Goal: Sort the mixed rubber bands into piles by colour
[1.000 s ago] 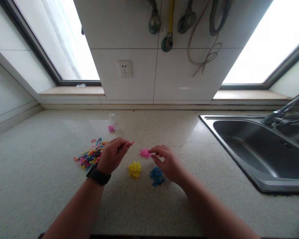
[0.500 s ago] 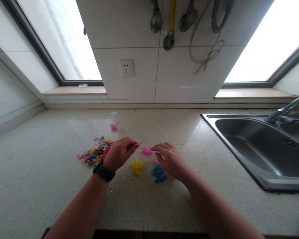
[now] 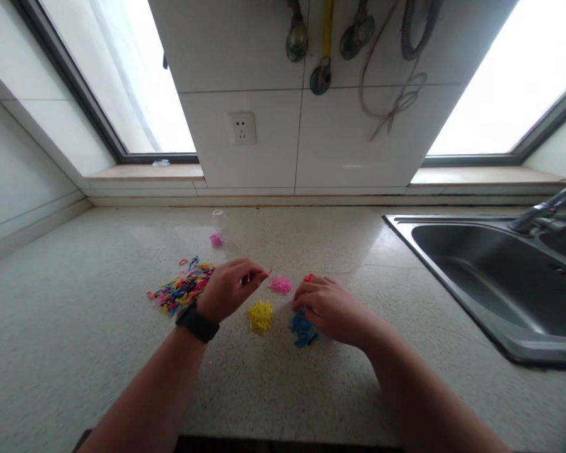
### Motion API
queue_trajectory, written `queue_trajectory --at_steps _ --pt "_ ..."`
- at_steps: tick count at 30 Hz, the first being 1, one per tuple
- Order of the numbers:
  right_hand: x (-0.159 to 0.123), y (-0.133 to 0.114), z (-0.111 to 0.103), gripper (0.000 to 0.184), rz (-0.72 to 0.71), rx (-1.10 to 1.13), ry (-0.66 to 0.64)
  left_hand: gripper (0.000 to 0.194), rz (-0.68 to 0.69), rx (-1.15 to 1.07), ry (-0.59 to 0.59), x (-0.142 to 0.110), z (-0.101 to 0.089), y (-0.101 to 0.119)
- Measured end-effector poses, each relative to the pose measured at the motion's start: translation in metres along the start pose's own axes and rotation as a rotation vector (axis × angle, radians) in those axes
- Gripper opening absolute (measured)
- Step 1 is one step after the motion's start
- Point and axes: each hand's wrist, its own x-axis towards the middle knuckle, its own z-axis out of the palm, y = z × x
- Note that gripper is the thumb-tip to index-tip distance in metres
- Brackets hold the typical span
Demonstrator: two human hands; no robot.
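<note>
A mixed pile of small coloured rubber bands (image 3: 182,291) lies on the speckled countertop (image 3: 99,352). Right of it sit three sorted heaps: pink (image 3: 280,285), yellow (image 3: 260,316) and blue (image 3: 302,329). My left hand (image 3: 231,290), a black watch on its wrist, is closed in a pinch on a red band (image 3: 266,274) just left of the pink heap. My right hand (image 3: 330,308) rests knuckles up on the counter over the blue heap, fingers curled down. A few red bands (image 3: 308,277) show just beyond its fingers.
A small clear bottle (image 3: 217,228) with pink bands inside lies farther back. A steel sink (image 3: 490,283) with a tap (image 3: 547,207) fills the right side. A wall socket (image 3: 241,128), hoses and windows are behind the counter.
My right hand has drawn back from the pink heap and dropped onto the counter by the blue heap. A few red bands now show beyond it. My left hand keeps its pinch.
</note>
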Motion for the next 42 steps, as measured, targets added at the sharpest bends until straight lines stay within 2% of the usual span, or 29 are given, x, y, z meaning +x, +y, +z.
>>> queue_trajectory --at_steps 4,9,14,22,32,42 --pt "0.002 0.003 0.004 0.027 -0.009 -0.001 0.002 0.024 0.009 0.017 0.011 0.000 -0.001 -0.001" --pt "0.007 0.002 0.011 0.040 -0.009 0.007 0.102 0.027 0.025 0.058 0.018 0.001 -0.004 -0.002" --pt "0.011 -0.008 0.015 0.047 -0.012 -0.064 0.087 0.027 0.048 0.126 -0.001 0.001 -0.006 -0.003" --pt "0.009 0.001 0.015 0.046 0.015 -0.164 0.138 0.028 0.157 0.240 -0.061 0.004 -0.003 -0.006" --pt "0.008 0.016 0.003 0.033 0.107 -0.312 0.268 0.031 0.237 0.277 -0.082 0.006 -0.003 0.000" --pt "0.016 0.026 0.002 0.027 0.142 -0.334 0.314 0.033 0.257 0.282 -0.094 0.006 -0.003 0.007"
